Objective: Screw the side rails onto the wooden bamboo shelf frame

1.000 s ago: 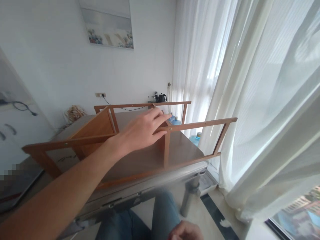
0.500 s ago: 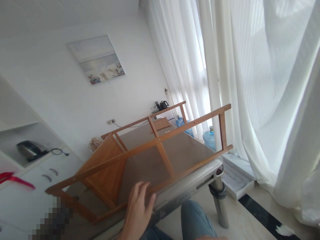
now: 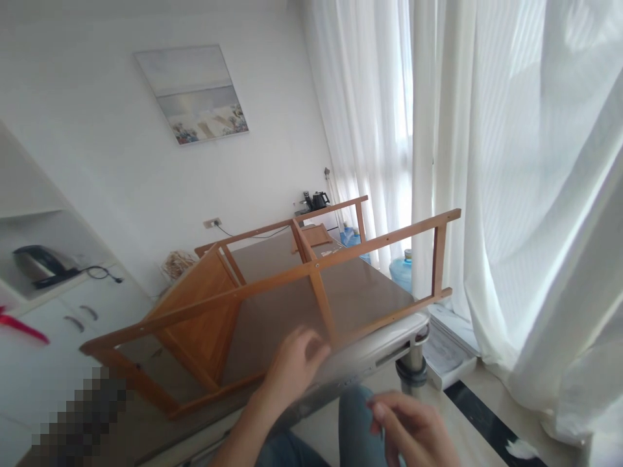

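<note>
A wooden frame (image 3: 272,282) of rails and crossbars stands on its side on the table, with a slatted or solid wooden panel (image 3: 197,318) set inside it at the left. My left hand (image 3: 298,363) is over the near lower rail, close to the middle crossbar. Motion blurs its curled fingers, so any hold is unclear. My right hand (image 3: 413,425) is above my knee, thumb and fingers pinched. A small thin dark piece, too small to name, shows at its fingertips.
Under the frame is a brown-topped table (image 3: 365,285) with a metal edge. A smaller wooden panel (image 3: 314,237) lies at its far end. Blue water bottles (image 3: 402,271) and an open white box (image 3: 450,350) stand by the curtains (image 3: 442,130). A kettle (image 3: 41,263) sits at left.
My left hand has moved right along the near rail. My right hand has risen into view from the bottom edge with its fingers pinched. The camera view has shifted slightly.
</note>
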The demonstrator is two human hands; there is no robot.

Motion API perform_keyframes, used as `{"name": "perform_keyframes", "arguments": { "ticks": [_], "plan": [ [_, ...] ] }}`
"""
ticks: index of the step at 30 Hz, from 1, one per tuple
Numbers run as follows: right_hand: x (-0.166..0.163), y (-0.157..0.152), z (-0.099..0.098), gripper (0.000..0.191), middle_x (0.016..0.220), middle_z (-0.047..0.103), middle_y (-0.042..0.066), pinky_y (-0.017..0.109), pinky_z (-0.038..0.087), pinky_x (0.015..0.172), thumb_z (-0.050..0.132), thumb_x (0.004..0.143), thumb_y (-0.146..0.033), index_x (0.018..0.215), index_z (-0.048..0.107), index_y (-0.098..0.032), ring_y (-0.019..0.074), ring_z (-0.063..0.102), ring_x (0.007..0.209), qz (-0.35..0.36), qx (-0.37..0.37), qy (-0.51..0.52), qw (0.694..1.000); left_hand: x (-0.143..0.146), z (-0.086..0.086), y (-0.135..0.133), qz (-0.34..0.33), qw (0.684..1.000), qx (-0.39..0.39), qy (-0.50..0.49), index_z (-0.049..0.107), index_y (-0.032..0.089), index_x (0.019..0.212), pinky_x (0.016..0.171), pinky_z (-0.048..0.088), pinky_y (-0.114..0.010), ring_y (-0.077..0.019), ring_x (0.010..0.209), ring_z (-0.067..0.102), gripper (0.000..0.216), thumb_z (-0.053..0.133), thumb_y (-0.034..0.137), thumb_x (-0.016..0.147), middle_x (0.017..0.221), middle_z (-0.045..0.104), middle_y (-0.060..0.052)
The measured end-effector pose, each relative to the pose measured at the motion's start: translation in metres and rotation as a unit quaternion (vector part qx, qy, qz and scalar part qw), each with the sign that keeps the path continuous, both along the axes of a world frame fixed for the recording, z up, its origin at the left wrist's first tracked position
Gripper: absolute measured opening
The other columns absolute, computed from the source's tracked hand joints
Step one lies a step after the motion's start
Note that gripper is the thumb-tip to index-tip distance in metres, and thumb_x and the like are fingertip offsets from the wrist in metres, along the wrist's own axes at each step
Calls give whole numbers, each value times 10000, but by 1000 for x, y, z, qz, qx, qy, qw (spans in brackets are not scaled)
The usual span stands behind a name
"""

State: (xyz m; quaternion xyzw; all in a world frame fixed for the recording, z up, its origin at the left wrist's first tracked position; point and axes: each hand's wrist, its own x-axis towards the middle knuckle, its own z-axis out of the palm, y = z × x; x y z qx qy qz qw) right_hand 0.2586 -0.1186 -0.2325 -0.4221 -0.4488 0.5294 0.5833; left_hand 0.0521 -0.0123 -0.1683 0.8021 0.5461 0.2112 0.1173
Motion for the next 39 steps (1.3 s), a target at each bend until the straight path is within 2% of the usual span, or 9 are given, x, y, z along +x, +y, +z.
{"name": "perform_keyframes", "arguments": {
  "ticks": [3, 5, 11, 17, 21, 26, 31, 35, 39],
  "plan": [
    [10, 16, 37, 448, 600, 697, 36, 228, 533, 409, 737, 856, -608, 765, 754, -169, 166, 651, 416, -21, 78, -23, 996, 4, 2, 9, -32, 999, -13, -2, 697, 204, 895, 844, 495, -348, -247, 975, 658, 256, 584, 425, 958, 1017, 697, -87],
    [14, 24, 48, 408, 571, 696, 36, 256, 596, 486, 738, 874, -566, 788, 767, -169, 193, 696, 477, -39, 109, -54, 992, 3, 1, 9, -48, 999, -4, 13, 686, 208, 895, 830, 482, -334, -232, 957, 654, 261, 542, 405, 987, 1009, 691, -80],
    [16, 29, 44, 252, 782, 757, 54, 250, 632, 609, 633, 988, -382, 1063, 798, -209, 174, 740, 642, -72, 200, -167, 963, -3, -8, -1, -52, 996, 29, 64, 648, 223, 930, 796, 448, -313, -207, 923, 643, 251, 454, 341, 1038, 988, 678, -54],
    [21, 25, 56, 146, 737, 730, 6, 180, 571, 530, 667, 969, -225, 1049, 787, -242, 110, 662, 547, -148, 312, -232, 909, -19, -12, -17, -42, 996, 33, 65, 643, 225, 910, 786, 454, -311, -215, 935, 642, 252, 477, 369, 1031, 982, 677, -50],
    [18, 26, 65, 135, 792, 745, 18, 188, 560, 531, 667, 968, -182, 1022, 780, -231, 115, 680, 587, -138, 342, -260, 893, -26, -14, -25, -45, 996, 43, 65, 655, 230, 925, 813, 458, -317, -220, 952, 643, 247, 491, 386, 1025, 983, 679, -45],
    [12, 29, 74, 163, 957, 756, 48, 251, 591, 678, 673, 955, -149, 1023, 784, -247, 163, 723, 794, -161, 374, -302, 862, -26, -15, -23, -60, 995, 50, 69, 677, 237, 960, 810, 447, -319, -212, 952, 647, 244, 490, 375, 1034, 995, 689, -33],
    [8, 26, 53, 165, 916, 754, 41, 249, 583, 640, 669, 963, -153, 1048, 784, -234, 152, 710, 740, -167, 346, -309, 870, -27, -13, -22, -79, 993, 49, 72, 685, 227, 941, 766, 436, -323, -212, 923, 648, 274, 471, 364, 1042, 978, 683, -38],
    [11, 27, 58, 146, 896, 757, 23, 236, 579, 645, 692, 952, -149, 1030, 781, -235, 137, 710, 730, -184, 365, -322, 854, -27, -10, -21, -74, 996, 48, -21, 662, 225, 972, 789, 462, -325, -208, 928, 651, 184, 555, 373, 998, 1009, 684, -41],
    [13, 39, 106, 207, 934, 762, 11, 223, 561, 669, 695, 936, -88, 1053, 773, -240, 119, 713, 776, -217, 454, -370, 781, -24, 2, -11, -29, 979, 80, -187, 630, 223, 1031, 826, 491, -328, -189, 909, 646, 211, 623, 422, 961, 982, 679, -34]
  ]
}}
